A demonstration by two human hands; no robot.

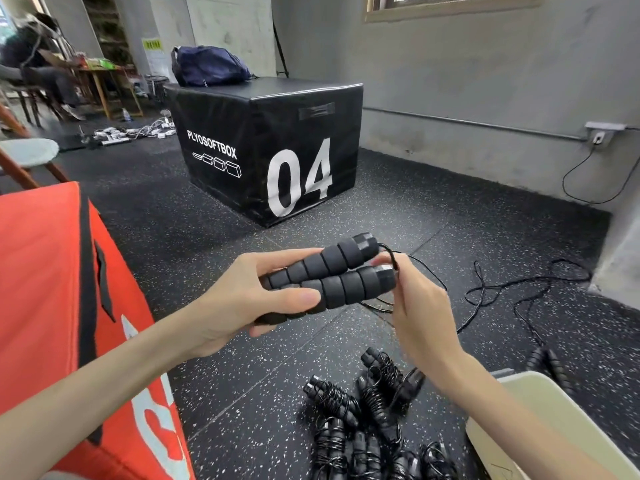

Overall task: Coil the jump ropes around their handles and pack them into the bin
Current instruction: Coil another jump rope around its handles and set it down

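Observation:
My left hand [242, 296] grips two black foam jump-rope handles [332, 275] side by side, held level above the floor. My right hand [415, 306] pinches the thin black rope [393, 258] right where it leaves the handle ends. The rest of that rope [502, 289] trails loose across the floor to the right. On the floor below lies a pile of several coiled jump ropes [363, 420], each wrapped around its handles. Another pair of handles [550, 365] lies uncoiled by a cream bin [540, 417] at the lower right.
A red soft box [52, 289] stands close on my left. A black plyo box marked 04 [277, 143] sits ahead with a dark blue bag [207, 65] on top. Grey wall and a cable [588, 188] run along the right. A seated person is at the far left.

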